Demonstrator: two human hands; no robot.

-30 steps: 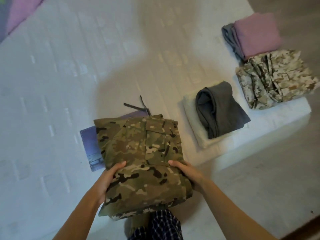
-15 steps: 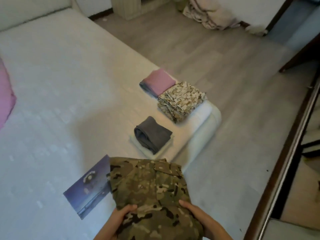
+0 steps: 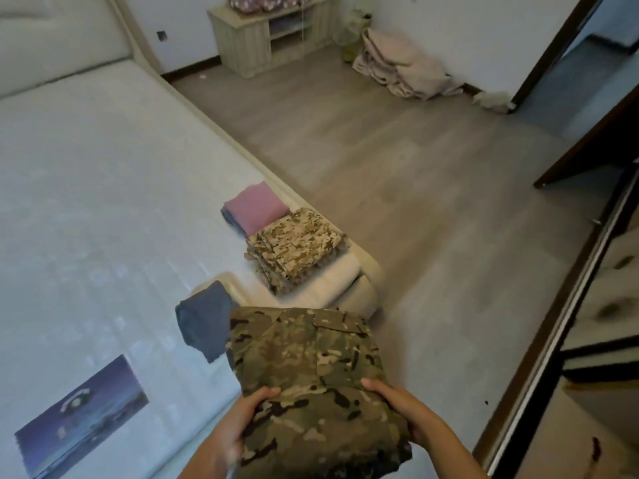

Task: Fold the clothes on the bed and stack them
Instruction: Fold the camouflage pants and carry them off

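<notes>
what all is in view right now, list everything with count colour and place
dark camo garment: 1, green-brown, folded, held in both hands over the bed's near corner
grey garment: 1, dark grey, folded, on a white folded piece, partly hidden by the held garment
tan camo garment: 1, beige-brown, folded, near the bed's edge
pink garment: 1, pink, folded, atop something grey-blue, behind the tan camo
purple print: 1, purple-blue, flat on the bed, lower left
bed: 1, white mattress, left
cabinet: 1, light wood, far wall
bedding pile: 1, pale beige, floor by far wall
left hand: 1, gripping the garment's near left edge
right hand: 1, gripping its near right edge
</notes>
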